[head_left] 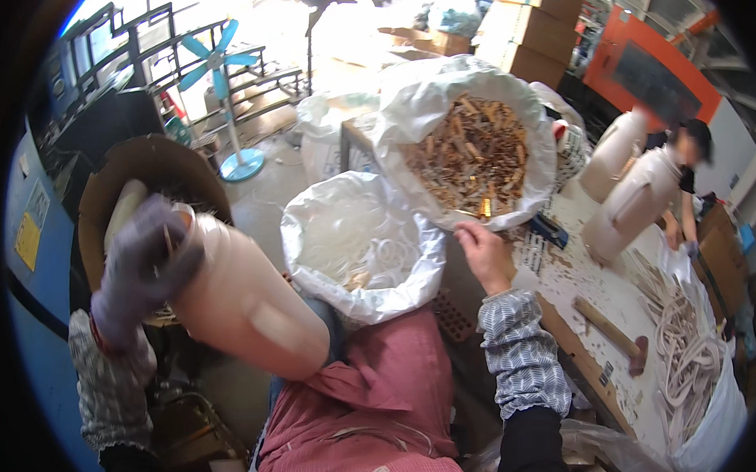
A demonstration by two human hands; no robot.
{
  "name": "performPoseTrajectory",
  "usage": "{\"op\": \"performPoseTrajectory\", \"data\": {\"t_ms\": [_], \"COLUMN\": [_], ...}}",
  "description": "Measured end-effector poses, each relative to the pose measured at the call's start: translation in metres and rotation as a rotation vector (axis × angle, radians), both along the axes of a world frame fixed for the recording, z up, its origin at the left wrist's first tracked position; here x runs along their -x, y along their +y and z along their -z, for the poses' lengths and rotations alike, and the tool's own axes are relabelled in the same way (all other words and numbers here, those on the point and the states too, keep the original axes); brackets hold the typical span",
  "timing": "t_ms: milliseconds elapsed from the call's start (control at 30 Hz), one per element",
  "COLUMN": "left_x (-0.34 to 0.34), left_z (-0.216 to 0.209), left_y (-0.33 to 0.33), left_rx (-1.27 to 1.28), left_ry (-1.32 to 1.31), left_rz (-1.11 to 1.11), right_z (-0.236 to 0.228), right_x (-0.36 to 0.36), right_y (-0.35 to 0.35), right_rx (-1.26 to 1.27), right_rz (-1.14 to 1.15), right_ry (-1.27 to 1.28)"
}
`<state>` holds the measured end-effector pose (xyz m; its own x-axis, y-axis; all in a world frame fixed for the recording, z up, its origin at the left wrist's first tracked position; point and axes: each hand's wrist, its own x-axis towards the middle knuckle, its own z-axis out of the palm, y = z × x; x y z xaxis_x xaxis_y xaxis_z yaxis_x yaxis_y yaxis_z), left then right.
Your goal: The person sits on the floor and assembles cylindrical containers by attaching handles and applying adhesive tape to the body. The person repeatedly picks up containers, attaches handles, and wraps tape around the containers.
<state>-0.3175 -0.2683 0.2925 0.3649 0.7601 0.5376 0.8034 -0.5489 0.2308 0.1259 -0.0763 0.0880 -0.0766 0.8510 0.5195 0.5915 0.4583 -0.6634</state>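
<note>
A beige plastic cylinder-shaped container (249, 294) leans across my lap, its open end up and to the left. My left hand (145, 251), in a grey-purple glove and blurred by motion, is closed around its upper rim. My bare right hand (487, 256) is at the near edge of a white sack (404, 111) filled with small brown and gold-coloured pieces (466, 155). Its thumb and forefinger are pinched together; whatever they hold, if anything, is too small to make out. Just beyond the fingertips a shiny gold piece (485, 209) shows at the sack's edge.
Between my hands sits a white sack (296, 270) of clear plastic rings. A large cardboard drum (166, 155) stands at left, a blue fan (224, 86) behind. The right-hand table holds a mallet (614, 335), pale strips (685, 351) and two similar containers (628, 209); a person (689, 165) works beyond.
</note>
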Motion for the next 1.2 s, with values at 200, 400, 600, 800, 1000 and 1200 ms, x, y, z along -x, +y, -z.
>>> {"op": "performPoseTrajectory", "data": {"t_ms": [200, 400, 600, 800, 1000, 1200], "left_x": [0.047, 0.067, -0.013, -0.137, -0.193, -0.237], "left_z": [-0.001, -0.014, 0.017, 0.105, 0.116, 0.12], "left_y": [0.043, 0.034, 0.057, 0.088, 0.087, 0.099], "left_rx": [-0.526, -0.785, -0.521, -0.264, -0.099, -0.027], "left_ry": [0.357, 0.169, -0.121, -0.365, -0.372, -0.342], "left_rz": [-0.394, -0.303, 0.268, 0.423, 0.327, 0.417], "right_z": [0.11, 0.165, 0.129, 0.01, -0.103, -0.104], "right_x": [0.108, 0.142, 0.104, 0.047, 0.02, 0.028], "right_y": [0.038, 0.071, 0.066, -0.015, -0.125, -0.133], "right_rx": [0.283, 0.427, 0.263, 0.409, 0.297, 0.306], "right_rz": [-0.154, 0.25, 0.024, -0.196, -0.518, -0.382], "right_ry": [-0.193, -0.179, -0.014, 0.683, 0.753, 0.494]}}
